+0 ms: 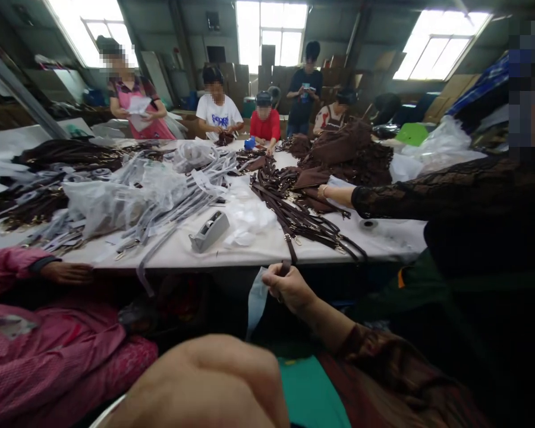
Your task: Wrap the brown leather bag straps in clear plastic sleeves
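Left hand large and blurred at the near edge; right hand pinched on a pale strip.
Left fingers: cannot tell whether apart or together. Strip hangs from the right thumb and fingers, just off the worktop's near edge; dark strap end shows at the same grip. Green cloth below. On the white worktop, beyond: grey tape dispenser, brown straps with metal clasps to its right, clear plastic bags left. Far right, heaped brown pieces. Neighbours: pink sleeve left, black lace sleeve right, person in red at the far side.
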Motion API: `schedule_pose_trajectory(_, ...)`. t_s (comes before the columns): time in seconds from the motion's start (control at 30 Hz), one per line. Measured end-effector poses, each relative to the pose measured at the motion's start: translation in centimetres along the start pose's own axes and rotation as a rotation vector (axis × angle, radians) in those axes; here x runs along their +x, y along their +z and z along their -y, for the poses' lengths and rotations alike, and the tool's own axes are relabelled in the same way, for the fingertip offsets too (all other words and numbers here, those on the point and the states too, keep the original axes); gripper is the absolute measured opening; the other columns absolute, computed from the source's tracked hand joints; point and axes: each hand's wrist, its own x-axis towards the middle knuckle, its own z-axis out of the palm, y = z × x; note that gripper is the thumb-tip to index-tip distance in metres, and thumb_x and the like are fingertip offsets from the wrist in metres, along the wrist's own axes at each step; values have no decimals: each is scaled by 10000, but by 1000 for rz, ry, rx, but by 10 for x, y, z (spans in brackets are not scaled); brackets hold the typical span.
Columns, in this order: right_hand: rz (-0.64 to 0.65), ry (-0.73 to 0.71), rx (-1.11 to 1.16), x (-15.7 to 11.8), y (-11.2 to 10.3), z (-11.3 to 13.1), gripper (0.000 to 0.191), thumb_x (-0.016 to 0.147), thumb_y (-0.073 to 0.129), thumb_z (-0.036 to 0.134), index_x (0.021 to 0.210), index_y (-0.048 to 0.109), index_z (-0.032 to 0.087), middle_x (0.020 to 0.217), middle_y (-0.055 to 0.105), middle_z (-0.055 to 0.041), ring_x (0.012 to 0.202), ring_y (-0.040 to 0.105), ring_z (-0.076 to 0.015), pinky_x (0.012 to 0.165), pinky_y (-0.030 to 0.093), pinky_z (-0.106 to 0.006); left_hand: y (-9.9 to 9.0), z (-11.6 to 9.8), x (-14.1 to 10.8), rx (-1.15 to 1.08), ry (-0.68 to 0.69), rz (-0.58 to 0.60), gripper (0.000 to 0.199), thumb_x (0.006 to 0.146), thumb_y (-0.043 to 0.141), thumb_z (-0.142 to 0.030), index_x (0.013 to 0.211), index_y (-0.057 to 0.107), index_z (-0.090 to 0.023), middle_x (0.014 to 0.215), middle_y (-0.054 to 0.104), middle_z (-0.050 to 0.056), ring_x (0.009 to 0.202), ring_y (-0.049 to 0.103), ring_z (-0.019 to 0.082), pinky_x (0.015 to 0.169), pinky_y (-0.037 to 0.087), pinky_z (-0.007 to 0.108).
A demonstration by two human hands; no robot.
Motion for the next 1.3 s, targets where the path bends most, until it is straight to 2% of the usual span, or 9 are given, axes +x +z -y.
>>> schedule_pose_trajectory(0.17,23,-46,-21,-2,-2,2,368,629,816,385,592,521,167,409,429,80,358,328,-45,367,214,-193,-22,81,16,235,-175,-464,455,909,522,-496,581,530,-179,540,467,-7,490,399,104,471,332,239)
schedule_pose_trajectory(0.23,39,-58,-47,-3,-1,2,342,639,809,368,589,544,158,417,438,75,372,330,-45,387,226,-198,-26,120,23,306,-256,-511,431,884,557,-502,606,549,-173,559,504,-3,526,454,117,504,374,235)
schedule_pose_trajectory(0.37,85,-84,-71,-4,4,2,287,616,822,305,595,587,141,502,525,47,465,420,-62,477,326,-208,-22,162,29,355,-200,-410,303,837,659,-384,1078,668,-201,1057,683,80,925,635,223,802,505,309)
schedule_pose_trajectory(0.53,138,-101,-64,-6,4,0,310,599,843,314,586,590,135,555,568,24,538,476,-86,554,373,-231,-17,163,28,291,-193,-368,272,858,637,-353,1086,705,-222,1043,716,66,961,648,230,873,501,322)
schedule_pose_trajectory(0.67,195,-96,-77,-5,-6,-2,357,644,833,416,622,635,120,507,508,35,472,397,-60,475,292,-209,-19,167,26,274,-241,-416,223,848,642,-382,828,745,-186,787,705,44,748,622,186,694,499,260)
schedule_pose_trajectory(0.8,170,-60,143,1,-17,10,520,774,664,623,832,724,109,611,554,2,431,402,-53,415,255,-198,-20,177,24,259,-258,-485,233,813,679,-387,737,707,-168,695,648,21,675,567,152,623,461,228)
schedule_pose_trajectory(0.97,209,-120,349,13,-18,46,587,838,556,668,873,747,114,761,664,-78,702,624,-163,675,500,-293,-19,183,24,226,-259,-526,217,768,716,-376,736,698,-163,716,652,23,699,579,158,655,471,238)
schedule_pose_trajectory(1.1,277,-153,282,14,-3,60,650,861,467,710,888,743,123,796,701,-94,796,651,-197,808,501,-349,-16,181,27,201,-276,-524,228,746,734,-388,744,692,-164,727,649,20,702,570,157,654,464,240)
schedule_pose_trajectory(1.3,379,-123,143,10,12,49,721,853,407,753,912,737,115,845,711,-106,845,658,-219,851,484,-375,-12,167,33,125,-393,-464,272,735,741,-421,729,696,-153,699,657,15,658,551,144,628,436,239)
